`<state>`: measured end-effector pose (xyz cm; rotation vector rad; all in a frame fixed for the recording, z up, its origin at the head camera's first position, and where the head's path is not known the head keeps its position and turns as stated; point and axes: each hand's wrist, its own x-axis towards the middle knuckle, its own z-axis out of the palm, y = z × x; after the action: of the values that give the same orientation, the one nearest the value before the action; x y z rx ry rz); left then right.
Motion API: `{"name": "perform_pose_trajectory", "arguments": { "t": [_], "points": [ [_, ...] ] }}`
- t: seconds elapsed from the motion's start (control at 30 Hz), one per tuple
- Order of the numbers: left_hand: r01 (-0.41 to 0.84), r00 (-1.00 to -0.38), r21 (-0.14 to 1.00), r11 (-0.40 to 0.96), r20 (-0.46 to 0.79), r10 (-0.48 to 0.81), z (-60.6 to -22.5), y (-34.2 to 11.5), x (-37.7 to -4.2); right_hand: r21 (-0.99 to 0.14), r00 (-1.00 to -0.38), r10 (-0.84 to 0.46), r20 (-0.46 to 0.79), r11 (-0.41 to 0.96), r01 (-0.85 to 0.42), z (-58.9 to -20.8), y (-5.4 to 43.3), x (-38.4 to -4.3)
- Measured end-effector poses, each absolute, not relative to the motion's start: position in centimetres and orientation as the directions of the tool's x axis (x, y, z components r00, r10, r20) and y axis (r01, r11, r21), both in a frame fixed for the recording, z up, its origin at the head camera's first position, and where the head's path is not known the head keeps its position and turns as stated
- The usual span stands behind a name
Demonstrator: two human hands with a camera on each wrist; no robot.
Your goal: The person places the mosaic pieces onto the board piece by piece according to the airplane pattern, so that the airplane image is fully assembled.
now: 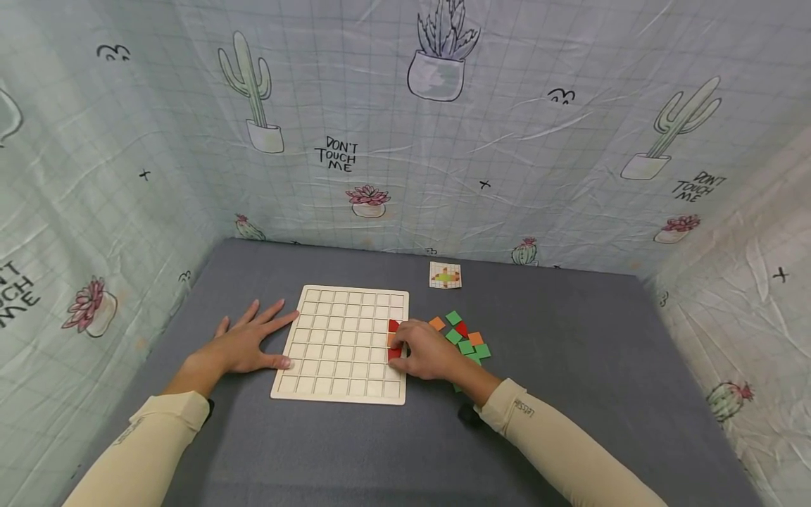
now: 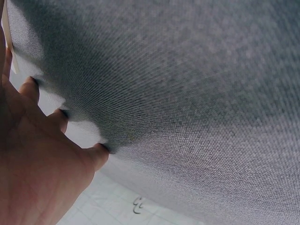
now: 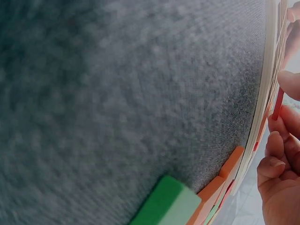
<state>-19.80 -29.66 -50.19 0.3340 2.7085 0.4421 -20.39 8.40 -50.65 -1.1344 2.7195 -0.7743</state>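
A pale wooden grid board [image 1: 336, 345] lies on the grey table. My left hand [image 1: 243, 345] is spread at its left side, with thumb and index fingertip on the board's edge. In the left wrist view, the other fingertips [image 2: 101, 150] rest on the cloth. My right hand [image 1: 427, 350] is over the board's right column, where it pinches a red tile [image 3: 278, 105] between thumb and finger, the tile tilted on edge. Just above it in that column are an orange tile [image 1: 392, 340] and another red tile [image 1: 393, 325], partly covered by the fingers.
Loose green tiles [image 1: 466, 347], orange tiles [image 1: 476, 339] and a red tile [image 1: 462, 329] lie right of the board, some hidden beneath the right forearm. A small pattern card [image 1: 445, 275] lies at the back. Printed cloth [image 1: 393, 127] hangs behind the table.
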Motion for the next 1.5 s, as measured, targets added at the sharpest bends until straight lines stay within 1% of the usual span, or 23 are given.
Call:
{"name": "perform_pose_trajectory", "arguments": {
  "t": [0.4, 0.9, 1.17, 1.5],
  "points": [
    [0.171, -0.900, 0.346, 0.923, -0.326, 0.289, -50.20, -29.73, -19.82, -0.471, -0.740, -0.670, 0.059, 0.635, -0.613, -50.47, 8.00, -20.26],
    [0.173, -0.900, 0.350, 0.921, -0.323, 0.292, -49.90, -29.66, -19.66, -0.428, -0.732, -0.678, 0.066, 0.643, -0.635, -50.30, 7.72, -20.30],
    [0.174, -0.901, 0.363, 0.916, -0.317, 0.297, -49.83, -29.64, -19.61, -0.441, -0.732, -0.677, 0.076, 0.636, -0.634, -50.07, 7.74, -20.23],
    [0.177, -0.900, 0.370, 0.912, -0.315, 0.303, -49.73, -29.64, -19.53, -0.492, -0.737, -0.670, 0.092, 0.612, -0.619, -50.24, 8.53, -20.42]
  ]
}}
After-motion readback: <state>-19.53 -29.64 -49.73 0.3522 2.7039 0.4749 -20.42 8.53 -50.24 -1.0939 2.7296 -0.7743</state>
